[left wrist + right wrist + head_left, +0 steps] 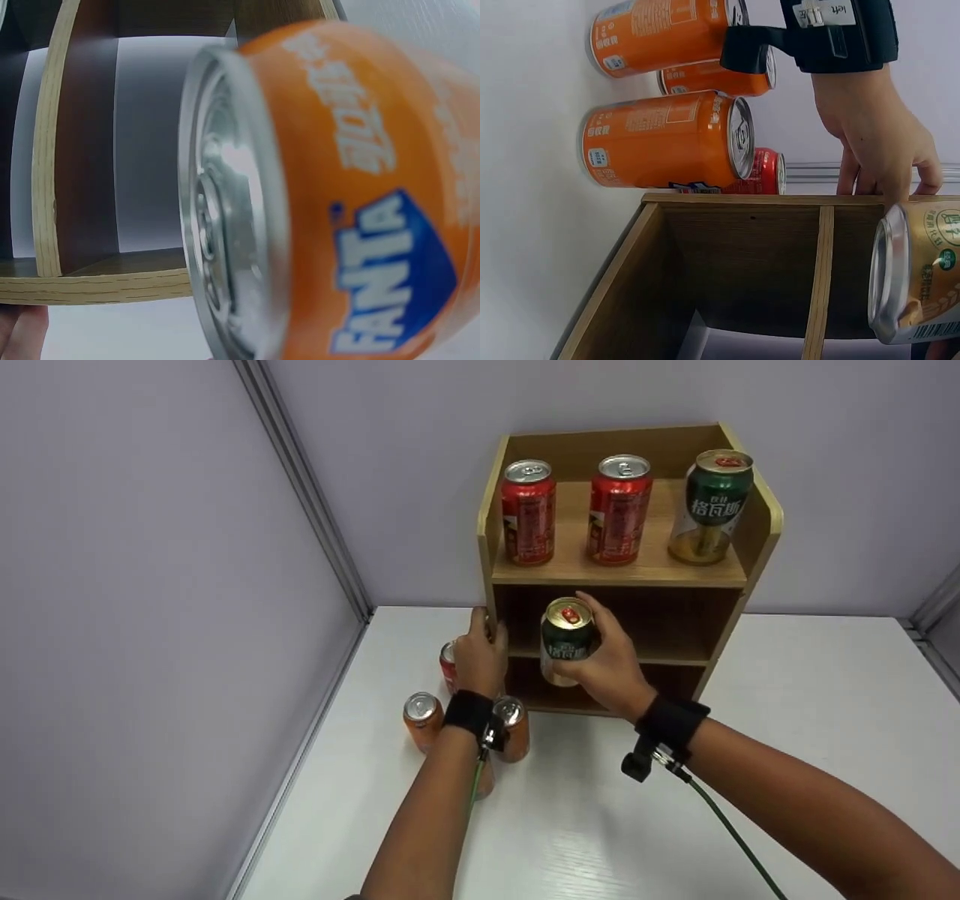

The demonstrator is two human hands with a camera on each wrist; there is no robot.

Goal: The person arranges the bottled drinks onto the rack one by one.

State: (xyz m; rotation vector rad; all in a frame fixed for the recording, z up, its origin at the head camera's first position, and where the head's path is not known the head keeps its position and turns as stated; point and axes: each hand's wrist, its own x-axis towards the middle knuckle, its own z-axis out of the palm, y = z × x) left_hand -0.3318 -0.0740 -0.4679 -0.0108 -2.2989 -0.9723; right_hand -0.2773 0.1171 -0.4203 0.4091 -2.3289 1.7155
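My right hand [611, 667] grips a green-and-gold drink can [568, 649] with a gold lid and red tab. It holds this can upright in front of the middle opening of the wooden shelf [616, 582]. In the right wrist view the can's lower part [930, 270] shows at the right edge. With curled fingers my left hand [481, 660] holds the shelf's left side panel; in the right wrist view the left hand [881, 139] is seen at that panel's edge. Two red cans [529, 521] and another green-and-gold can [709, 514] stand on the top level.
Left of the shelf, several orange cans [424, 720] and a red can [448, 666] stand on the white table [600, 810], partly behind my left arm. An orange Fanta can [360, 195] fills much of the left wrist view. Grey wall panels [165, 622] stand behind and left.
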